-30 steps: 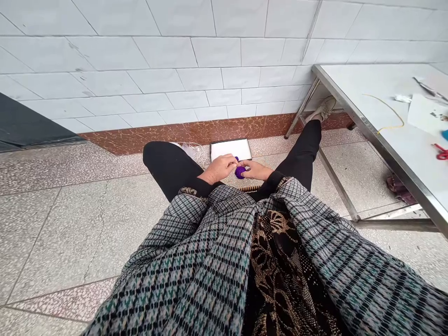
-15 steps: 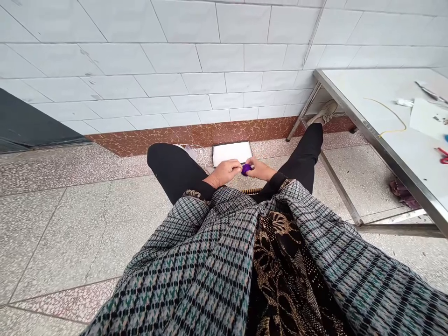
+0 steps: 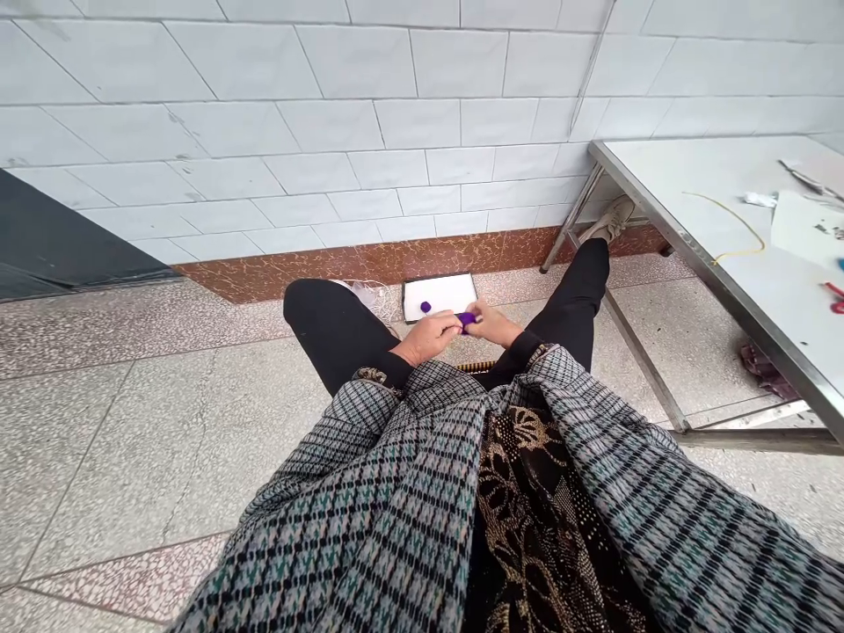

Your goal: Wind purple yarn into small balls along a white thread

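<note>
Between my knees, both hands are on a small soft-looking purple piece [image 3: 468, 322] whose kind I cannot make out. My left hand [image 3: 430, 338] has its fingers closed at the left end of the piece. My right hand [image 3: 494, 324] pinches the other side, its fingers partly covering it. Just beyond my left hand, a small round purple lump [image 3: 425, 307] shows against a shallow white tray [image 3: 448, 288] with a dark rim.
A metal-edged table [image 3: 699, 237] on the right bears a yellow cord [image 3: 752, 230], red-handled scissors [image 3: 836, 306] and a paper sheet [image 3: 801, 224]. White cables [image 3: 382, 301] lie left of the tray by the tiled wall. A dark cloth [image 3: 765, 369] is under the table.
A purple lump now shows against the white tray, where none showed before. The purple piece in my hands looks longer and less round. My hands stay close together in nearly the same place.
</note>
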Demonstrator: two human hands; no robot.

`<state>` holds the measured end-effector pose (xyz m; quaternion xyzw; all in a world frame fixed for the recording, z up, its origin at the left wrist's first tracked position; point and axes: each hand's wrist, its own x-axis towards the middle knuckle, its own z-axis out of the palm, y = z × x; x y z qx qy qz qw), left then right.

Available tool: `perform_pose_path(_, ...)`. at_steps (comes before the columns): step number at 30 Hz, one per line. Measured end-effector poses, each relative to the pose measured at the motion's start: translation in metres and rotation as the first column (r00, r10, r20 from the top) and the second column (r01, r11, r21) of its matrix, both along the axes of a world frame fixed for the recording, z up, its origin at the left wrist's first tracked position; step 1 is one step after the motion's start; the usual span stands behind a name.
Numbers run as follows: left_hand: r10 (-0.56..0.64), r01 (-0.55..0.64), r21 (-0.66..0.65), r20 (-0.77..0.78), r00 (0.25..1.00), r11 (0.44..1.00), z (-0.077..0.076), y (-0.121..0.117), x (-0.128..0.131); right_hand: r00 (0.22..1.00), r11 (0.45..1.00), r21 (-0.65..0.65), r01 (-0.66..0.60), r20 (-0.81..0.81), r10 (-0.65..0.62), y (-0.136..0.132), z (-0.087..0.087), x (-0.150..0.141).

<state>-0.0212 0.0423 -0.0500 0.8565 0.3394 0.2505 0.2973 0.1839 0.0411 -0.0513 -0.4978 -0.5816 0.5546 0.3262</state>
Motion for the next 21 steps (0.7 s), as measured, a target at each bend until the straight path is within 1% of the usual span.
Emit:
perform_pose_path(1, 0.066, -0.066, 0.013, 0.028, 0.997, 0.998, 0.0, 0.002, -0.003, 0.995, 0.991, -0.083, -0.102, 0.003, 0.103, -0.003, 0.002, -0.001)
perform_pose_path(2, 0.13, -0.131, 0.012, 0.055, 0.99, 0.991, -0.001, 0.005, -0.006, 0.984, 0.973, -0.145, -0.178, -0.046, 0.173, -0.005, 0.005, -0.001)
perform_pose_path(3, 0.19, -0.19, -0.003, 0.077, 0.979, 0.982, -0.003, 0.007, -0.009, 0.967, 0.955, -0.178, -0.239, -0.133, 0.218, -0.007, 0.01, -0.002)
perform_pose_path(4, 0.234, -0.232, -0.03, 0.091, 0.968, 0.972, -0.006, 0.008, -0.01, 0.949, 0.952, -0.171, -0.255, -0.235, 0.211, -0.008, 0.014, -0.002)
perform_pose_path(5, 0.256, -0.251, -0.064, 0.092, 0.962, 0.966, -0.009, 0.009, -0.01, 0.927, 0.961, -0.149, -0.231, -0.333, 0.171, -0.008, 0.018, -0.003)
perform_pose_path(6, 0.251, -0.243, -0.1, 0.083, 0.964, 0.965, -0.012, 0.008, -0.009, 0.904, 0.978, -0.121, -0.172, -0.413, 0.108, -0.007, 0.021, -0.003)
perform_pose_path(7, 0.2, -0.191, -0.133, 0.063, 0.978, 0.973, -0.014, 0.007, -0.006, 0.883, 0.992, -0.097, -0.085, -0.468, 0.03, -0.005, 0.023, -0.003)
perform_pose_path(8, 0.117, -0.11, -0.155, 0.039, 0.992, 0.982, -0.015, 0.004, -0.003, 0.87, 0.997, -0.082, 0.009, -0.49, -0.049, -0.002, 0.022, -0.003)
perform_pose_path(9, 0.025, -0.022, -0.158, 0.017, 1.0, 0.987, -0.015, 0.002, 0.0, 0.871, 0.992, -0.073, 0.099, -0.476, -0.122, 0.001, 0.02, -0.003)
perform_pose_path(10, -0.056, 0.056, -0.148, 0.002, 0.998, 0.987, -0.014, -0.001, 0.003, 0.885, 0.982, -0.066, 0.176, -0.426, -0.187, 0.003, 0.017, -0.003)
perform_pose_path(11, -0.106, 0.105, -0.126, -0.004, 0.994, 0.986, -0.012, -0.003, 0.005, 0.908, 0.973, -0.063, 0.22, -0.351, -0.228, 0.004, 0.013, -0.002)
perform_pose_path(12, -0.12, 0.119, -0.098, 0.001, 0.993, 0.988, -0.01, -0.005, 0.006, 0.938, 0.972, -0.069, 0.224, -0.254, -0.234, 0.004, 0.008, -0.002)
perform_pose_path(13, -0.097, 0.098, -0.069, 0.016, 0.995, 0.993, -0.008, -0.005, 0.005, 0.97, 0.982, -0.093, 0.167, -0.161, -0.18, 0.003, 0.005, -0.002)
perform_pose_path(14, -0.047, 0.049, -0.046, 0.04, 0.998, 0.998, -0.007, -0.004, 0.004, 0.992, 0.989, -0.134, 0.069, -0.092, -0.081, 0.002, 0.003, -0.001)
perform_pose_path(15, 0.022, -0.02, -0.032, 0.069, 0.997, 0.999, -0.007, -0.003, 0.001, 0.997, 0.982, -0.183, -0.052, -0.065, 0.041, 0.0, 0.003, -0.001)
perform_pose_path(16, 0.095, -0.092, -0.03, 0.094, 0.991, 0.995, -0.007, -0.001, -0.002, 0.984, 0.959, -0.227, -0.168, -0.088, 0.152, -0.002, 0.004, 0.0)
perform_pose_path(17, 0.164, -0.16, -0.042, 0.111, 0.98, 0.986, -0.009, 0.002, -0.005, 0.964, 0.935, -0.251, -0.252, -0.151, 0.219, -0.004, 0.007, 0.0)
perform_pose_path(18, 0.222, -0.215, -0.062, 0.118, 0.968, 0.975, -0.011, 0.004, -0.007, 0.945, 0.925, -0.251, -0.285, -0.237, 0.227, -0.005, 0.011, 0.0)
perform_pose_path(19, 0.26, -0.251, -0.088, 0.113, 0.959, 0.964, -0.014, 0.005, -0.008, 0.925, 0.934, -0.234, -0.269, -0.334, 0.183, -0.005, 0.015, 0.0)
perform_pose_path(20, 0.274, -0.263, -0.11, 0.098, 0.957, 0.958, -0.017, 0.006, -0.008, 0.899, 0.954, -0.213, -0.212, -0.424, 0.105, -0.005, 0.019, 0.0)
perform_pose_path(21, 0.257, -0.247, -0.124, 0.077, 0.963, 0.961, -0.019, 0.006, -0.007, 0.868, 0.972, -0.194, -0.134, -0.496, 0.021, -0.003, 0.022, -0.001)
